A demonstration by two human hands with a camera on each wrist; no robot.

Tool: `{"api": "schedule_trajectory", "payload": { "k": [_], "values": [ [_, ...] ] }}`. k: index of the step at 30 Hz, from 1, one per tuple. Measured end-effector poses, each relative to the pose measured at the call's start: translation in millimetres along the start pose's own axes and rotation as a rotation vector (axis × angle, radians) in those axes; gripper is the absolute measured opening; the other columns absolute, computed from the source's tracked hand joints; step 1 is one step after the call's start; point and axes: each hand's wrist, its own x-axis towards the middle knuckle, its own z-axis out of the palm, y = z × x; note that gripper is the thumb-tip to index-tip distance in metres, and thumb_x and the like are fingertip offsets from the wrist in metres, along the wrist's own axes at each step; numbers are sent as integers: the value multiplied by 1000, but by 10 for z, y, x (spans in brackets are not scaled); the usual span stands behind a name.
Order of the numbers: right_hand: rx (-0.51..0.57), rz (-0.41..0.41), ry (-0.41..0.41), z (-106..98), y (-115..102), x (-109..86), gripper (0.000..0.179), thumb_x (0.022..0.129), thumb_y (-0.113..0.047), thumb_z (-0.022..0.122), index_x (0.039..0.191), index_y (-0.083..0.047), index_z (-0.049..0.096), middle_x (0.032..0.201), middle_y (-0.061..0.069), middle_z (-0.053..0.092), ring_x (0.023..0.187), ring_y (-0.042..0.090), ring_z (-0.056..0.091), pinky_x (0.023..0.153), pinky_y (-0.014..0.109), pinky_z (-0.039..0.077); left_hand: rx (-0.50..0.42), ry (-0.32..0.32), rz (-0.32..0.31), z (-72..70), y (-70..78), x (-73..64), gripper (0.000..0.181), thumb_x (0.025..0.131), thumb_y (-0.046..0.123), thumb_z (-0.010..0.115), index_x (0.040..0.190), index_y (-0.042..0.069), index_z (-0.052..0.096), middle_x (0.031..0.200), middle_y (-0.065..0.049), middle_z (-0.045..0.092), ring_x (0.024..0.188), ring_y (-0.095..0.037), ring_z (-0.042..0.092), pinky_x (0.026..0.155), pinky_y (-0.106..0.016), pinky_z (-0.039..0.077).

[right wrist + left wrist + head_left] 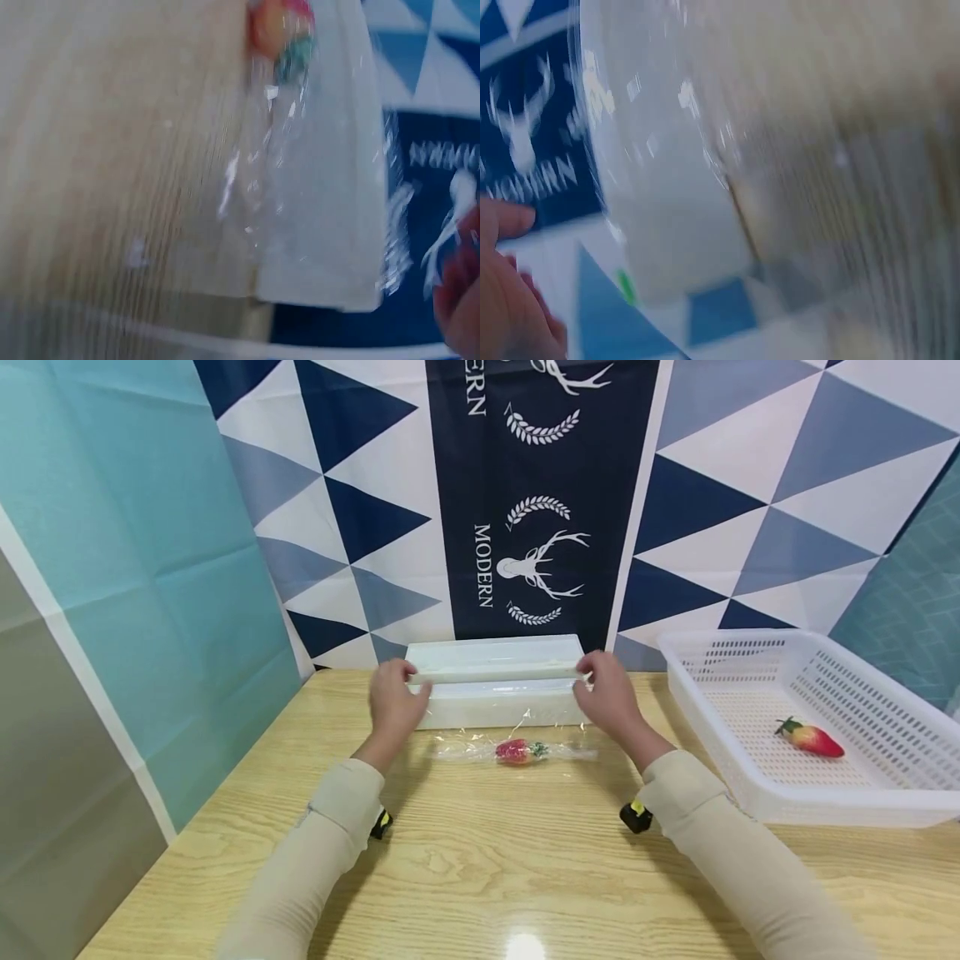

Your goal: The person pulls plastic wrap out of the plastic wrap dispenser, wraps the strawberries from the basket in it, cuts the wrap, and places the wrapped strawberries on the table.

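Observation:
A long white box (498, 703) with its lid (495, 653) tilted up stands against the back wall. Clear plastic wrap (551, 717) stretches from it onto the table. Rolled in the wrap's front part lies a strawberry (514, 752), also visible at the top of the right wrist view (279, 30). My left hand (397, 697) is at the box's left end, thumb and fingers spread apart. At the right end is my right hand (609, 692), its thumb likewise apart from the fingers. Both wrist views are blurred and show only part of each hand.
To the right, a white perforated basket (720, 760) holds another strawberry (812, 739). Patterned cloth (382, 518) covers the wall right behind the box. A wooden table (480, 860) lies under everything, and a blue-green panel (180, 568) borders it on the left.

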Motion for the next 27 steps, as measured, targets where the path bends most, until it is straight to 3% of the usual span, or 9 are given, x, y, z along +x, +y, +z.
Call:
{"api": "schedule_trajectory", "payload": {
  "k": [2,4,6,7,10,12,20,27],
  "values": [
    [-37,-152,-176,0,-112,-68,19,81,0,61,100,4,59,99,18,57,87,32,55,78,45,48,79,-127,222,61,132,-91,21,83,18,76,95,4,65,94,-9,60,91,-26,55,82,-40,46],
    [-92,-247,-369,29,-214,-127,24,80,-2,67,103,1,61,102,15,57,87,28,58,78,42,51,172,-268,408,156,244,-170,21,81,20,79,96,7,69,95,-6,65,92,-23,58,83,-38,48],
    [-163,-303,-517,83,-294,-164,33,79,-7,75,108,0,61,106,15,57,90,27,59,81,41,52,264,-398,536,270,338,-231,26,80,23,81,100,9,71,100,-4,67,96,-21,60,87,-36,48],
    [-195,-315,-567,118,-324,-173,39,77,-8,78,110,0,61,108,15,57,91,26,59,82,40,52,295,-453,572,325,378,-257,30,79,24,82,103,9,71,103,-4,67,98,-21,60,89,-35,48],
    [-249,-323,-647,215,-377,-174,48,72,-12,85,113,0,63,109,14,59,92,24,58,85,39,51,358,-597,602,471,467,-316,42,78,28,83,112,8,69,111,-4,68,104,-21,62,93,-33,48],
    [-242,-305,-678,260,-388,-168,49,71,-11,86,112,0,64,107,13,59,90,22,57,84,38,50,369,-648,601,543,499,-340,45,77,28,84,114,7,69,112,-4,68,104,-20,62,91,-31,49],
    [-169,-307,-708,326,-291,-171,31,72,-4,82,98,-3,66,92,5,65,80,17,58,75,33,51,352,-653,656,606,535,-369,18,77,22,84,90,14,74,83,6,69,76,-9,58,71,-24,48],
    [-126,-286,-733,302,-279,-240,27,73,-2,80,95,-7,67,86,-2,64,75,13,57,72,30,50,355,-699,662,563,560,-465,14,80,22,82,85,14,71,77,6,65,69,-8,52,65,-22,45]
  ]
}}
